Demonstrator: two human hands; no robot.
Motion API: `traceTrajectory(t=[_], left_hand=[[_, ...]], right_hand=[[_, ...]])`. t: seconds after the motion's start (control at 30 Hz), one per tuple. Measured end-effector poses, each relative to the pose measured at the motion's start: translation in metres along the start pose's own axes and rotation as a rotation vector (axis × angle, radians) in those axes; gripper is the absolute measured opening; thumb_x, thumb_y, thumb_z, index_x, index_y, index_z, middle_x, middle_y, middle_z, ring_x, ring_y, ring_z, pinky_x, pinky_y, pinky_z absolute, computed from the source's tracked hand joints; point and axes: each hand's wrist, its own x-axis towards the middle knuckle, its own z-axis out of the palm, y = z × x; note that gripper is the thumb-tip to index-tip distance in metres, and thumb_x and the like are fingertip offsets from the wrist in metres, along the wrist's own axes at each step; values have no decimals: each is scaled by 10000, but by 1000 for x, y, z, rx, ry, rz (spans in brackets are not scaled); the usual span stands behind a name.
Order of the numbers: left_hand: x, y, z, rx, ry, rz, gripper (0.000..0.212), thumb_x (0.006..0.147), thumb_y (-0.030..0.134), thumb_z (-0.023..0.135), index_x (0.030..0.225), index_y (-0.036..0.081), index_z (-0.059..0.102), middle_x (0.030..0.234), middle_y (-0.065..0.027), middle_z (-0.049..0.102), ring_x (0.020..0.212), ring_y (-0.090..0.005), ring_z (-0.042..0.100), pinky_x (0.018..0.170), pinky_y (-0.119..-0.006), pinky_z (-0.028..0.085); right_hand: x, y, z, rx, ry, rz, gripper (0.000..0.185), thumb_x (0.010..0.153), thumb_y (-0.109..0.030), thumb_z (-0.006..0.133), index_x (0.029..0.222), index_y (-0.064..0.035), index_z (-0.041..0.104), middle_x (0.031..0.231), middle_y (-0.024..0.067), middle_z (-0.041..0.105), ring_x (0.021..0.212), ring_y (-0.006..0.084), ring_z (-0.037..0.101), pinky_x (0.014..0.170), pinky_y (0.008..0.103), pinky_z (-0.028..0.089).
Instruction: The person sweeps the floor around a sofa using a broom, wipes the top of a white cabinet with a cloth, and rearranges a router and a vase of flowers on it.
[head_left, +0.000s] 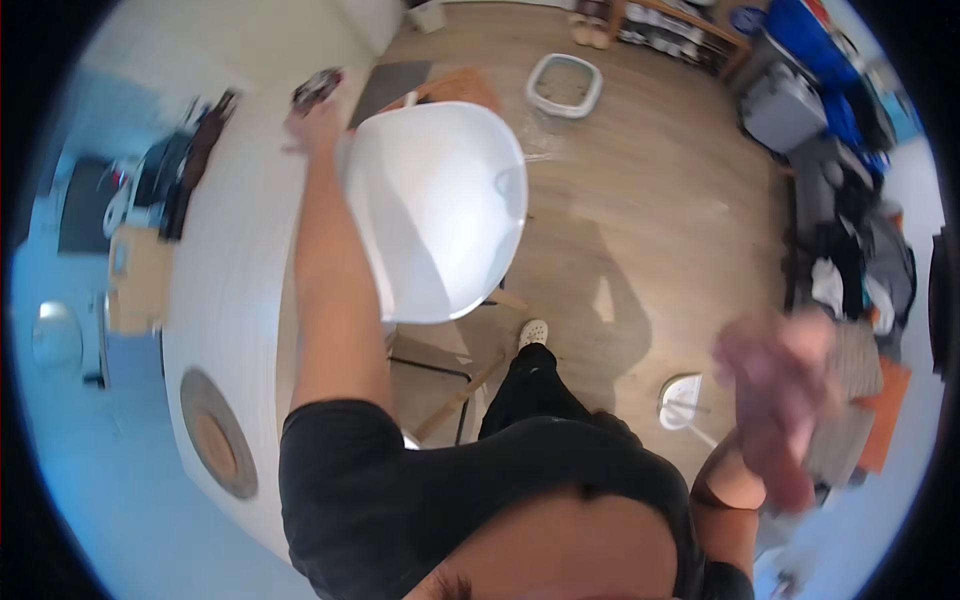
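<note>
My left arm stretches forward over a long white counter (240, 247). At its end my left hand (313, 126) has its fingers on a small dark, patterned thing (318, 87), seemingly gripped; its exact kind is unclear. Right beside that forearm stands a white shell chair (450, 202) with wooden legs, a shadow across its seat. My right hand (780, 397) is raised on the other side, strongly blurred by motion. No object shows in it, but how its fingers are set cannot be made out.
A round woven placemat (217, 433) lies on the counter. On the wooden floor are a white-rimmed tub (532, 84), an orange mat (472, 82) and a white long-handled dustpan (679, 401). Clothes (847, 255) are heaped on a sofa at right. A shoe rack (690, 26) stands far ahead.
</note>
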Motion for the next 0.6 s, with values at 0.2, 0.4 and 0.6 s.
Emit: traceTrajectory(t=[0.2, 0.4, 0.6], left_hand=[[-40, 56, 24, -468, -364, 42, 424, 822, 369, 598, 1011, -8, 635, 981, -138, 639, 906, -228, 596, 785, -327, 461], [-77, 83, -39, 107, -270, 56, 263, 806, 205, 548, 985, 44, 653, 944, -118, 654, 806, -264, 613, 722, -378, 481], [-283, 171, -31, -294, -163, 887, 183, 882, 85, 481, 956, -37, 596, 876, -153, 626, 734, -254, 592, 669, -340, 492]], right_hand=[[-40, 50, -77, -347, 103, 659, 245, 884, -194, 531, 1050, -20, 578, 928, 88, 557, 857, 188, 522, 777, 278, 412], [-180, 22, -107, -437, 235, 659, 297, 901, -302, 498, 1010, -37, 579, 961, 86, 539, 897, 192, 534, 801, 310, 423], [-376, -39, -91, -434, 577, 640, 317, 875, -325, 519, 981, -37, 601, 956, 112, 579, 907, 221, 564, 800, 322, 440]])
